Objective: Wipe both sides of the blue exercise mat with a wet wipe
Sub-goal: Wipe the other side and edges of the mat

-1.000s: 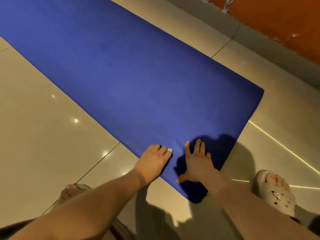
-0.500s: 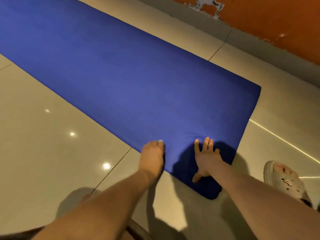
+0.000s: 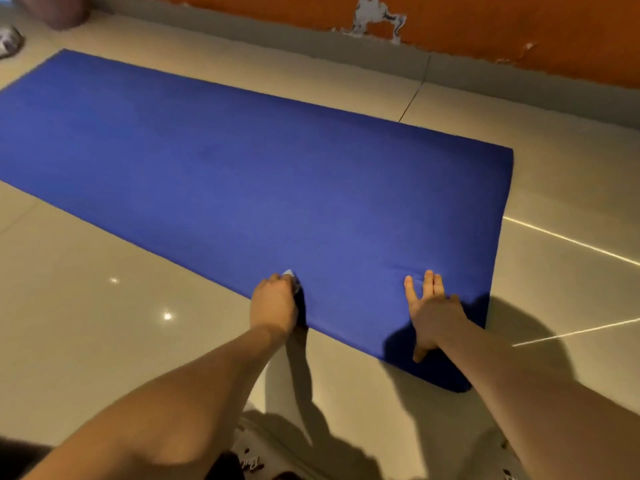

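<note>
The blue exercise mat (image 3: 259,188) lies flat on the tiled floor, running from the upper left to the lower right. My left hand (image 3: 275,303) sits at the mat's near long edge, its fingers curled round a small white wet wipe (image 3: 289,273) that peeks out past the fingertips. My right hand (image 3: 431,306) rests flat on the mat near its right end, fingers straight and spread, thumb pointing back toward me.
Glossy beige floor tiles (image 3: 104,306) surround the mat. An orange wall with a grey skirting (image 3: 485,67) runs along the far side. A dark object (image 3: 59,12) and a crumpled bag (image 3: 10,41) lie at the far left corner.
The view has swung up and left, showing more of the mat. My two hands have drawn apart along the near edge, and the wipe shows again at my left fingertips.
</note>
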